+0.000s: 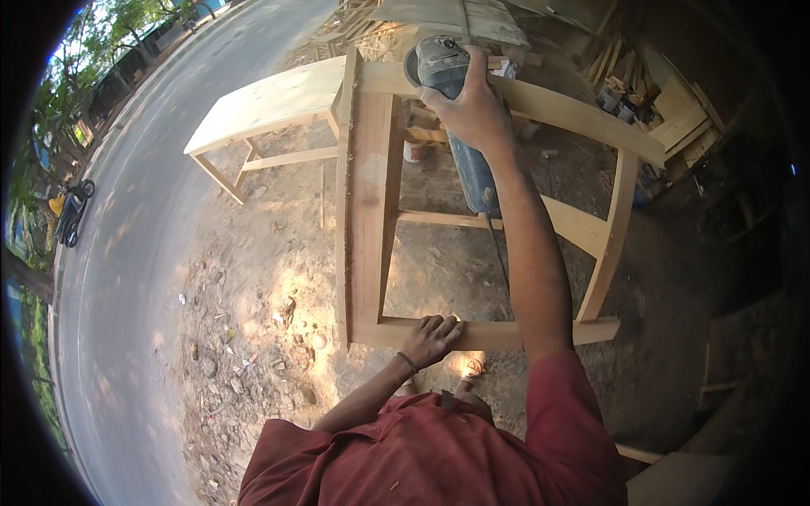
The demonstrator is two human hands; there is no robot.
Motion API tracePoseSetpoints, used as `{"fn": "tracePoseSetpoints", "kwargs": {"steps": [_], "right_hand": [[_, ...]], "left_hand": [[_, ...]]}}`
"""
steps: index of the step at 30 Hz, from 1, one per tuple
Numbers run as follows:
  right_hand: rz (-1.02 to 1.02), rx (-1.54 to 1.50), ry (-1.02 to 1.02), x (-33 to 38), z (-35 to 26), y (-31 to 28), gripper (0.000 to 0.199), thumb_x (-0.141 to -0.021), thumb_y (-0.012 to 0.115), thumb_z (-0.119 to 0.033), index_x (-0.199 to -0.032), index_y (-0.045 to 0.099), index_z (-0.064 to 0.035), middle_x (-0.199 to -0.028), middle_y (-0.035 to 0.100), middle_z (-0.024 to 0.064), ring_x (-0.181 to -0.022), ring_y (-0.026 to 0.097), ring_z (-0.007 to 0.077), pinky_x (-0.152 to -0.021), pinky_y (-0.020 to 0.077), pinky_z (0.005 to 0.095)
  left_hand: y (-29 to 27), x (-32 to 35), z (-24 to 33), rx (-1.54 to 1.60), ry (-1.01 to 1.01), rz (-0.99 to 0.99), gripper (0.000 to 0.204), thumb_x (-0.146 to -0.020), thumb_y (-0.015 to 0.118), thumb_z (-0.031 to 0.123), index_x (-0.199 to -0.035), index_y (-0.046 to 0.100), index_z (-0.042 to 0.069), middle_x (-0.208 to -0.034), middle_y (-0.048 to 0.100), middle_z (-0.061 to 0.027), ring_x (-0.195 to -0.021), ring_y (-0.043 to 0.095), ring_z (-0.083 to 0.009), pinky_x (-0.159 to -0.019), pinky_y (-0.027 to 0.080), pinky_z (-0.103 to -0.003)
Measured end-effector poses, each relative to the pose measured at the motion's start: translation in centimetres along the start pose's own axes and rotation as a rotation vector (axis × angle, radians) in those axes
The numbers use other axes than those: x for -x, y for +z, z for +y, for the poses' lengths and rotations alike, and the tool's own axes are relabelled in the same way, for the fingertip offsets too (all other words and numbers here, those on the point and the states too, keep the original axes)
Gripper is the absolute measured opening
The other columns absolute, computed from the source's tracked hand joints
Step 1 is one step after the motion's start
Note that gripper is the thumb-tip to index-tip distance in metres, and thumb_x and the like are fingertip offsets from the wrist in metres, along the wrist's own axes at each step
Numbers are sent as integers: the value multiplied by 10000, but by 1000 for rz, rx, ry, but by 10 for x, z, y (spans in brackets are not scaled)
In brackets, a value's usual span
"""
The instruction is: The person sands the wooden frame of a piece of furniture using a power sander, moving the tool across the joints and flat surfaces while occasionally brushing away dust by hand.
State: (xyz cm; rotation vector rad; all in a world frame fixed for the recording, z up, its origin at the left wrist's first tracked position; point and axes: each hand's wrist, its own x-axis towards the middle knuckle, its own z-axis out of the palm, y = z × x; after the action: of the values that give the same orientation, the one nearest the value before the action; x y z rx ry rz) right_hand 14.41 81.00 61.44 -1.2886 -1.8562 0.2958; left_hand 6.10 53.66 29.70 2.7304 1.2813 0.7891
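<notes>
A bare wooden frame (364, 211) of pale planks stands on dirt ground in front of me. My right hand (467, 105) reaches out over it and grips a blue-grey angle grinder (447, 72), whose head rests on the far rail of the frame. Its cord hangs down under my forearm. My left hand (432, 337) lies flat on the near rail, fingers spread, with a band at the wrist. I wear a red shirt.
A pale wooden bench (270, 105) stands at the far left beside the frame. Stacked planks and offcuts (675, 118) lie at the far right. A paved road (143, 253) runs along the left with a parked motorbike (74, 211). Stones litter the dirt.
</notes>
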Motion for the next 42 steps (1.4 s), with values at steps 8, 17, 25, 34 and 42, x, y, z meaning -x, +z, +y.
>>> {"fn": "tracePoseSetpoints", "kwargs": {"steps": [8, 17, 25, 34, 42], "right_hand": [[39, -64, 64, 6, 17, -26, 953, -839, 784, -461, -1538, 265, -74, -1317, 606, 323, -1220, 623, 449, -1043, 476, 487], [319, -25, 137, 27, 107, -81, 944, -848, 782, -460, -1508, 306, 18, -1394, 542, 305, -1299, 567, 403, -1102, 432, 431], [240, -45, 167, 35, 54, -53, 932, -867, 773, -471, -1515, 303, 7, -1436, 508, 308, -1339, 533, 402, -1117, 414, 440], [44, -71, 112, 17, -41, 18, 940, -846, 766, -468, -1546, 271, -82, -1378, 574, 323, -1269, 583, 468, -1058, 461, 501], [70, -115, 31, 17, -38, 39, 958, -843, 768, -481, -1551, 277, -64, -1367, 584, 320, -1273, 585, 450, -1066, 456, 488]], "left_hand": [[6, 7, -1, -8, 9, 11, 546, -802, 686, 224, -1318, 572, 87, -1204, 633, -85, -999, 635, -258, -869, 515, -406], [-23, -9, -6, 131, 19, -12, 562, -850, 741, 256, -1359, 560, 104, -1365, 574, -132, -1251, 559, -304, -1062, 426, -477], [-138, -39, -157, 279, -757, 580, 511, -1082, 446, 345, -1454, 485, -4, -1403, 522, -297, -1346, 467, -469, -1113, 370, -519], [-149, -49, -159, 492, -750, 538, 423, -1104, 378, 282, -1381, 562, 20, -1079, 653, -303, -1034, 624, -498, -877, 509, -502], [-152, -51, -155, 510, -734, 550, 443, -1103, 394, 295, -1388, 564, 2, -1172, 655, -303, -1106, 629, -484, -921, 520, -487]]}}
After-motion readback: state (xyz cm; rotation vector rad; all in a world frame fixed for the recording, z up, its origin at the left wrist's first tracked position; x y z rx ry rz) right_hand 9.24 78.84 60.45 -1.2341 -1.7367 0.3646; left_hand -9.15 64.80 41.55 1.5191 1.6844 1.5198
